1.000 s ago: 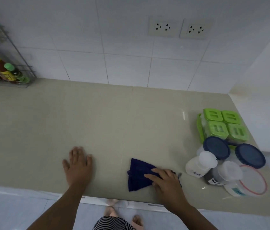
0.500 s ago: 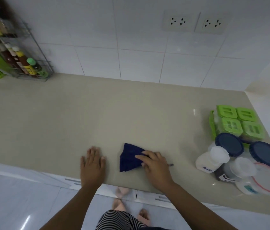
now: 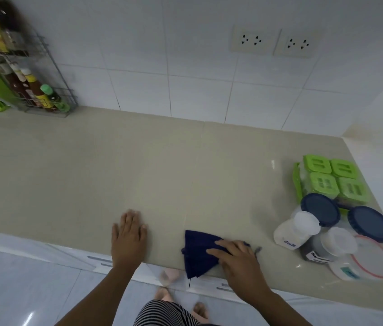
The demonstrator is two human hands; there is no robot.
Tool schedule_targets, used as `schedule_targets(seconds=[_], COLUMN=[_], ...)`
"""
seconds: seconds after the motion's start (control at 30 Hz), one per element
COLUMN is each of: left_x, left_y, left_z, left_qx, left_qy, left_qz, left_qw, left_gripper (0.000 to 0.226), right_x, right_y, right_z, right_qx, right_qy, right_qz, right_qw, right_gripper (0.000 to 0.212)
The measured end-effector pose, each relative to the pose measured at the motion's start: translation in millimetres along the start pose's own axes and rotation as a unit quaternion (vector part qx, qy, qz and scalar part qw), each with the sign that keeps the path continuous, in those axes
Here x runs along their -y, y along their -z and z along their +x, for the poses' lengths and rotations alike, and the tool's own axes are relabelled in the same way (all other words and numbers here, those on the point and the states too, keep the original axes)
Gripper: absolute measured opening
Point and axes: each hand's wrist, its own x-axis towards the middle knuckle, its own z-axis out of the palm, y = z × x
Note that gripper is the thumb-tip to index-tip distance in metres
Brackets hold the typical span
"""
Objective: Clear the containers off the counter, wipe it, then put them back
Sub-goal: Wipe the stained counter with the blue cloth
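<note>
Beige stone counter [image 3: 91, 165]: left hand [image 3: 128, 234] lies flat, fingers together; right hand [image 3: 237, 257] presses folded dark-blue cloth [image 3: 197, 252], fingers spread on it.

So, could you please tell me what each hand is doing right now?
Left hand: open, flat on the counter.
Right hand: open, pressing the blue cloth.

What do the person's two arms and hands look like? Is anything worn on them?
Both forearms are bare, with no sleeves in view. The left hand and the right hand wear no gloves. I can see no watch, ring or bracelet on either wrist or on the fingers. Lower down, black-and-white striped clothing is visible.
</note>
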Motion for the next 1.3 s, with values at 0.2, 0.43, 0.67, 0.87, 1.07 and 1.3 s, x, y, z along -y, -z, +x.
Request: schedule_targets(seconds=[0.2, 0.43, 0.67, 0.87, 1.07, 1.3], left_x=[-20.6, -61.7, -66.8, -60.7, -59.6, -59.6], left_y=[1.9, -10.5, -20.9, -19.5, -14.6, -17.0], left_z=[-0.5, 1.1, 0.1, -0.1, -0.9, 3.1], left_qx=[0.03, 0.067, 0.07, 0.1, 0.125, 0.119], left_qy=[-0.026, -0.139, -0.168, -0.169, -0.17, -0.172], left_qz=[0.027, 0.044, 0.066, 0.081, 0.07, 0.071], left_qw=[0.999, 0.987, 0.981, 0.977, 0.975, 0.975], left_gripper=[0.078, 0.096, 0.116, 0.093, 0.066, 0.067], right_x=[-29.0, -28.0, -22.1, -21.7, -13.6, -18.6], right_y=[14.3, 2.7, -2.7, 4.0, 12.8, 17.9], right_z=[27.4, 29.6, 26.6, 28.1, 30.4, 39.7], right_qx=[-0.05, -0.026, -0.02, -0.005, 0.023, 0.102], right_qy=[-0.071, -0.08, -0.13, -0.117, -0.127, -0.143], right_qz=[0.006, 0.003, 0.03, 0.024, 0.015, -0.015], right_qw=[0.996, 0.996, 0.991, 0.993, 0.991, 0.984], right_gripper=[0.041, 0.042, 0.041, 0.044, 0.046, 0.054])
